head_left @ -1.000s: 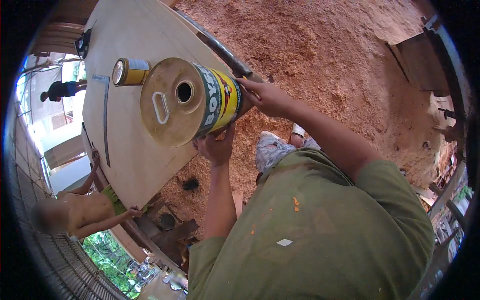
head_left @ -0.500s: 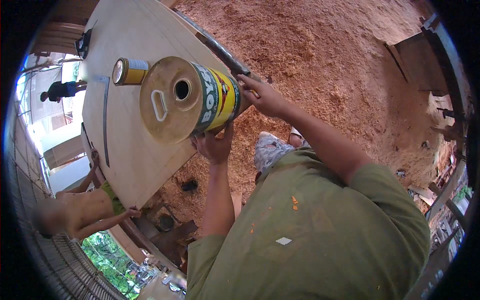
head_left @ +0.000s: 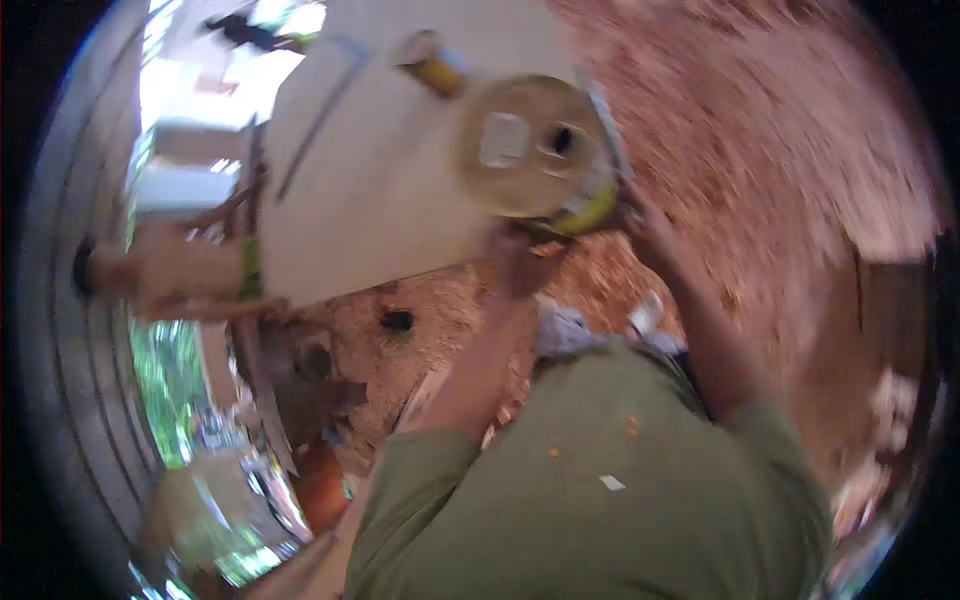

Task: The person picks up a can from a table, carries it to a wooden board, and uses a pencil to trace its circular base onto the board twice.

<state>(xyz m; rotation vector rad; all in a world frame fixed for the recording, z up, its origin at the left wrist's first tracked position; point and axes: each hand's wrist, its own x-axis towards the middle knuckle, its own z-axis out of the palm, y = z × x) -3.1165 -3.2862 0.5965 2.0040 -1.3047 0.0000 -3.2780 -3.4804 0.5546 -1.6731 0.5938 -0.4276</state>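
Observation:
A large paint can (head_left: 522,185) with a brassy top, a dark round spout hole, a handle and a yellow-green label is at the near edge of the plywood sheet (head_left: 370,200). My left hand (head_left: 520,262) grips the can's lower side. On its right side, my right hand (head_left: 638,212) holds it near the base. Motion smears both hands, so single fingers do not show. Whether the can's base rests on anything is hidden. Just beyond it, a small yellow can (head_left: 435,75) lies on its side or tilts on the sheet.
A metal carpenter's square (head_left: 318,125) lies on the sheet. At the left, a person (head_left: 190,272) stands with hands by the sheet's edge; another person (head_left: 255,35) is farther off. Sawdust and shavings (head_left: 740,150) cover the ground, with a dark object (head_left: 397,320) on it.
The view has swung, shifting the sheet and cans to the right and upward in the picture. The large can's lid faces me more, and less of its label shows. Both hands stay on it.

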